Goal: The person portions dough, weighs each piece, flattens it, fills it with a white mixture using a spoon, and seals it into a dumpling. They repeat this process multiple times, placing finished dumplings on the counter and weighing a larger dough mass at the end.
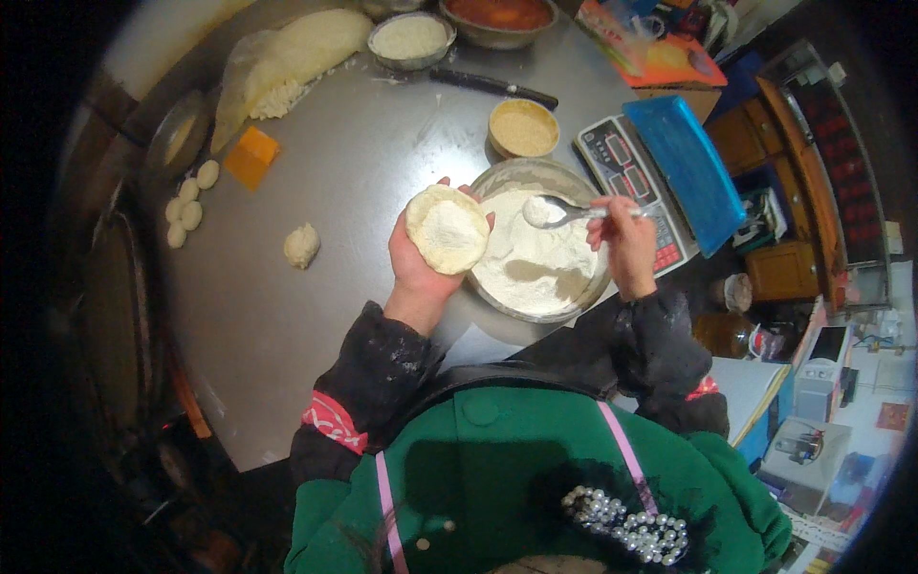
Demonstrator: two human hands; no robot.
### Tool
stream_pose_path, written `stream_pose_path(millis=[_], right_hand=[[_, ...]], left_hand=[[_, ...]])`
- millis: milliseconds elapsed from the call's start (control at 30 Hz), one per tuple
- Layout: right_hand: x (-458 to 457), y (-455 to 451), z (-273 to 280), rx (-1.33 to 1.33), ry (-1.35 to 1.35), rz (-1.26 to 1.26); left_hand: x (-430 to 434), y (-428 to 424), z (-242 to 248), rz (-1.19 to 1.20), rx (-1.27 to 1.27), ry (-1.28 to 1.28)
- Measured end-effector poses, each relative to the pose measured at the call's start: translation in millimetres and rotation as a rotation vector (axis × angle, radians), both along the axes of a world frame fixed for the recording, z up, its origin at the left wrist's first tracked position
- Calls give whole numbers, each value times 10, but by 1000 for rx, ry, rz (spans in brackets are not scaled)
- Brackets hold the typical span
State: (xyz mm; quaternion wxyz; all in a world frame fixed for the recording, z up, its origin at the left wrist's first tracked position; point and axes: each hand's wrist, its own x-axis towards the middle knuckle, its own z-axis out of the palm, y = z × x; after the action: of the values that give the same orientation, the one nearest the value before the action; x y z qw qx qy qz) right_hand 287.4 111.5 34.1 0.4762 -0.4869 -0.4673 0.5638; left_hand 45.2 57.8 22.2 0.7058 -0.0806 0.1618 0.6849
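Note:
A flattened round of dough (447, 229) rests on the palm of my left hand (423, 276), with white powder spread over its middle. My right hand (625, 244) grips the handle of a metal spoon (563, 212) whose bowl carries a heap of the powder. Beneath the spoon is a wide metal basin (534, 316) of off-white powder (523, 247); a darker patch shows through at its near side. My left hand is just beside the basin's left rim. A single lump of dough (302, 246) lies on the steel table (344, 337) to the left.
Several small dough balls (190, 190) sit at the far left near an orange scraper (252, 158). Behind the basin stand a yellow bowl of crumbs (524, 128), a dark-handled tool (495, 87) and a flour bowl (410, 37). A scale (624, 172) with a blue tray (685, 172) borders the right.

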Motion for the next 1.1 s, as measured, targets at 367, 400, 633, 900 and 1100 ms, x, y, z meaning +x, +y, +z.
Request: stream_pose_path(millis=[367,400,633,900,1100], right_hand=[[-533,-514,-23,894,-581,332],[-684,-551,-13,894,-470,335],[-1121,-570,25,948,-263,412],[-1249,-441,-35,1157,-268,411],[-1303,-482,66,1002,-142,337]], left_hand=[[31,-72,205,13,-7,7],[29,-81,203,6,15,18],[-83,-174,203,56,5,117],[-144,-241,185,71,-5,172],[-230,-244,118,38,76,88]])
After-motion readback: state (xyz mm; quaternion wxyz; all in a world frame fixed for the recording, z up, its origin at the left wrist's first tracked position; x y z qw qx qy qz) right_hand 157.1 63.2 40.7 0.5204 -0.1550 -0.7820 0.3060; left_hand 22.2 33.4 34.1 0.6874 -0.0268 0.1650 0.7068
